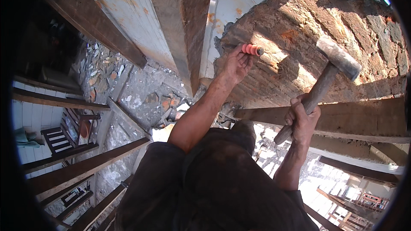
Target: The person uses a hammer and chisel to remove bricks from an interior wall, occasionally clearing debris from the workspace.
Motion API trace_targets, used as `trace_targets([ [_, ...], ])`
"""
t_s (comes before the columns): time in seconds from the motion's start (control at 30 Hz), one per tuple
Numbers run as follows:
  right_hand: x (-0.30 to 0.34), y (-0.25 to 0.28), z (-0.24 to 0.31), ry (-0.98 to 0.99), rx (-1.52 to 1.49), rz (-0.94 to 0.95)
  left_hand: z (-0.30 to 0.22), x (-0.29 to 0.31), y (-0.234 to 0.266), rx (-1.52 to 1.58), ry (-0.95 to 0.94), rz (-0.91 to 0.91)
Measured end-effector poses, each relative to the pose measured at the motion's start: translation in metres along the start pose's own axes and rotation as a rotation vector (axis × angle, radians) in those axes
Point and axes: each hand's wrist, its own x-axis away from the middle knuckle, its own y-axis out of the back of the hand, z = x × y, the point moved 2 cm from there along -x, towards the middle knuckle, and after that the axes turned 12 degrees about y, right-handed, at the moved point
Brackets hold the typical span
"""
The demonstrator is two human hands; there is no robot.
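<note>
Our left hand (236, 68) is pinching the chisel (250, 49), its butt facing rightward; our right hand (305, 119) is clenching the hammer (320, 89), whose head is hanging right of that butt, apart, rough masonry (295, 21) lying beyond.

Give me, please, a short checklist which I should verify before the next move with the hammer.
1. Hammer grip: ok, the right hand is closed around its handle.
2. Red-gripped tool: ok, the left hand holds it in the fingers.
3. Tool's working tip against the rough masonry: cannot tell, the tip is not clearly visible.
4. Hand protection: not ok, both hands are bare.
5. Footing: cannot tell, the feet are not clearly seen; rubble lies on the ground.
</note>
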Motion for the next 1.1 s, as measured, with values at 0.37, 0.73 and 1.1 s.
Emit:
trace_targets([
  [0.37, 0.017, -0.012, -0.111, -0.436, 0.045, 0.179, 0.008, 0.001, 0.000, -0.028, 0.031, -0.071],
  [0.73, -0.006, -0.003, -0.025, 0.175, -0.188, -0.135, 0.008, 0.012, -0.006, -0.036, 0.013, -0.017],
  [1.1, 0.023, -0.003, -0.097, -0.305, -0.027, 0.155, 0.009, 0.006, -0.006, 0.024, 0.015, -0.052],
])
